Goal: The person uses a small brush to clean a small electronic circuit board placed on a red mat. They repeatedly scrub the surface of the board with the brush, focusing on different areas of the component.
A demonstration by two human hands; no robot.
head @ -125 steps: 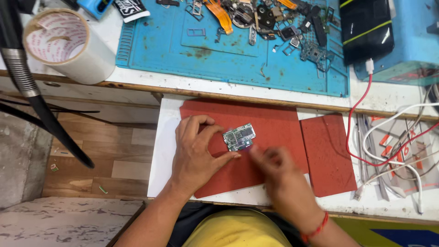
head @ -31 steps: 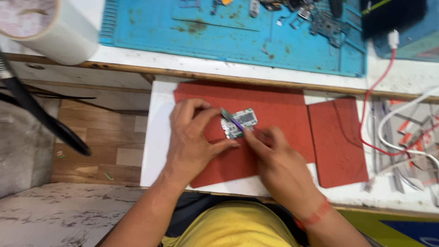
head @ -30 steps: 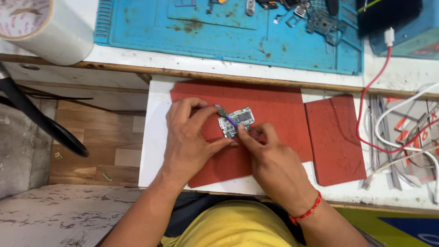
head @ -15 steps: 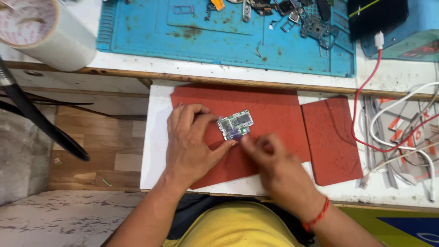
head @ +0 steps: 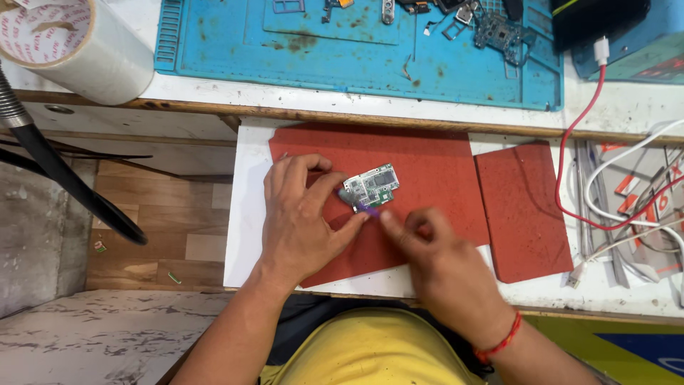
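A small circuit board [head: 372,185] lies on the big red mat [head: 413,171], a little above the middle of the view. The left hand [head: 303,214] rests on this mat at 9 o'clock from the board; its thumb and forefinger are closed on the left edge of the board and hold it in place. The right hand [head: 434,260] is at 5 o'clock from the board, and it is blurred. Its fingers pinch a thin purple tool [head: 368,207], whose tip touches the lower edge of the board.

At 3 o'clock from the big mat lies a smaller red mat [head: 524,207], just beside it. Both mats lie on a white desk [head: 246,214]. At 12 o'clock there is a blue work mat [head: 356,50] with small phone parts [head: 499,32] at its far edge. A big roll of clear tape [head: 75,46] stands at 10 o'clock. At 3 o'clock a red cable [head: 573,157] and white cables [head: 620,178] cross each other on the desk.
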